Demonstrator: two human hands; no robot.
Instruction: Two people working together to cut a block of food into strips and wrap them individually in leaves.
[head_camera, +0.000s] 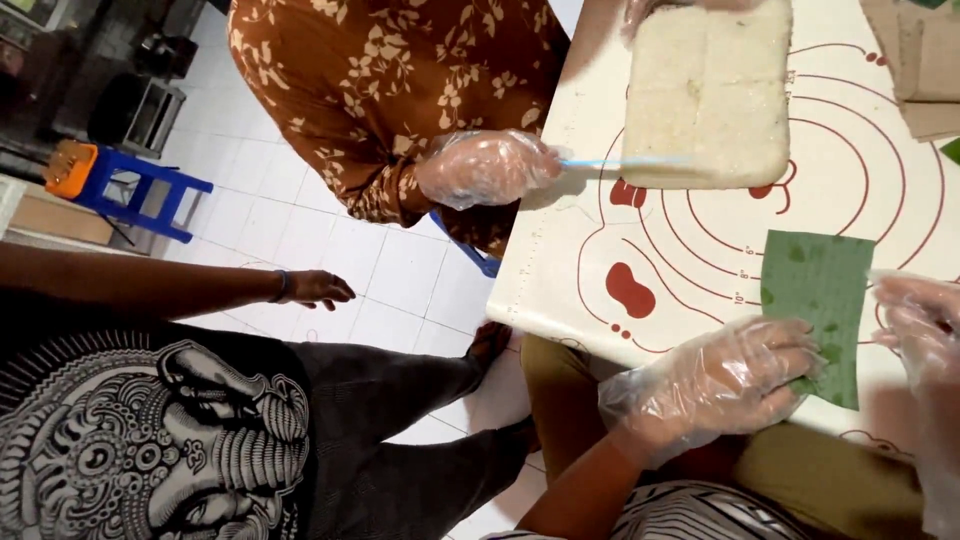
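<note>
Blue plastic, a small stool (140, 190), stands on the white tiled floor (290, 215) at the upper left of the frame, with an orange thing on its seat. Below it a bare arm of a second person reaches across the left middle, its hand (318, 288) hanging loose over the tiles, and a dark printed shirt (150, 440) fills the lower left.

At upper centre a third person in a brown flowered garment (400, 80) holds a thin pale blue strip (620, 162) in a gloved hand (487, 167); the strip lies against the lower edge of a white rectangular block (710, 95) resting on the pastry mat (600, 240), which has red rings printed on it and covers the surface.

Right of centre and lower, the wearer's left hand (720, 380), in a clear plastic glove, lies with fingers spread and pressed flat on the lower left corner of a green leaf piece (818, 300), not clamped around it. The leaf lies flat on the mat in the right middle of the frame.

At the far right edge the wearer's right hand (925, 325), also gloved and blurred, touches the leaf's right edge; whether its fingers pinch the leaf cannot be told.
</note>
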